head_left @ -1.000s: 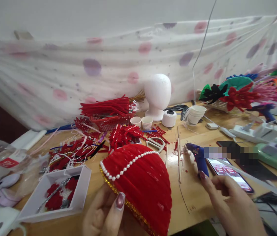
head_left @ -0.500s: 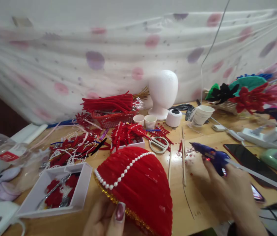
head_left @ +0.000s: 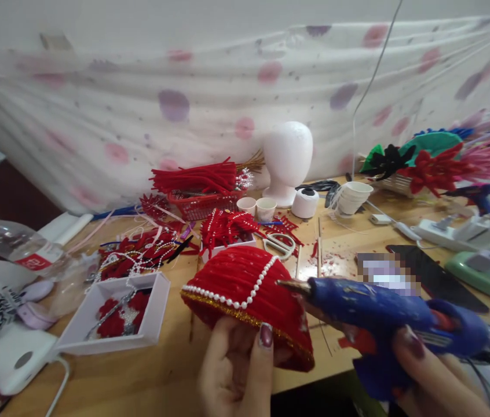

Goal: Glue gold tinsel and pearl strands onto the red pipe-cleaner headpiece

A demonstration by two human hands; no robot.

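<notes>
My left hand (head_left: 238,365) pinches the lower rim of a red velvety cap (head_left: 227,269), thumb outside and fingers underneath. Gold trim (head_left: 266,327) edges the rim, and a string of white pearl beads (head_left: 234,303) runs along it, then bends up over the crown. In my right hand (head_left: 431,370) is a blue hot glue gun (head_left: 370,304) with an orange trigger. Its metal nozzle points left and overlaps the beaded side of the cap in view; whether it touches, I cannot tell.
A white box (head_left: 158,313) with red flowers stands left. Behind the cap are scissors (head_left: 282,246), red stems in a basket (head_left: 201,202), paper cups (head_left: 266,209), a thread spool (head_left: 304,202) and a white foam head (head_left: 288,162). A power strip (head_left: 457,237) lies right; a plastic bottle (head_left: 14,246) lies left.
The glue gun has been lifted off the table and brought left to the cap in my right hand. My left hand has tilted the cap, so its underside shows more.
</notes>
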